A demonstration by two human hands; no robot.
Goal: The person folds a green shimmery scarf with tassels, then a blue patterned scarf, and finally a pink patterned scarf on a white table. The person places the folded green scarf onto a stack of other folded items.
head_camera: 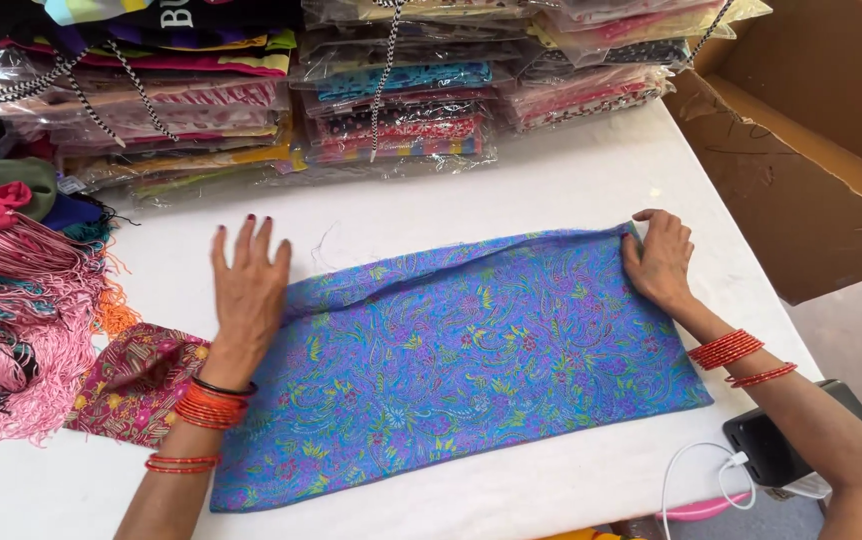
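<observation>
Blue patterned cloth [461,370] is lying flat on the white table [571,185], folded into a long strip, long axis running left to right between the two hands. Left hand [246,290] is lying palm down, fingers straight and slightly spread, fully open, gripping nothing; its palm side is pressing the cloth's far left corner while the fingertips are resting on bare table beyond the edge. Right hand [659,258] is sitting on the far right corner, fingers curled and seeming to pinch the folded edge there; whether it is really holding the fabric or only pressing it I cannot tell for sure. So each hand is on its own end of the strip, and the cloth is spreading from both hands toward the person. Red bangles [209,405] are on the left wrist, more on the right. Just left of the left wrist a small red printed cloth [131,380] is lying, touching or slightly under the blue one. Further left, pink fringed fabric [11,330]. Beyond the fingertips, stacks of bagged fabric [391,100]. Right of the right hand, a cardboard box [801,190]; near the right forearm a phone [781,445] is charging on a white cable [696,470].
</observation>
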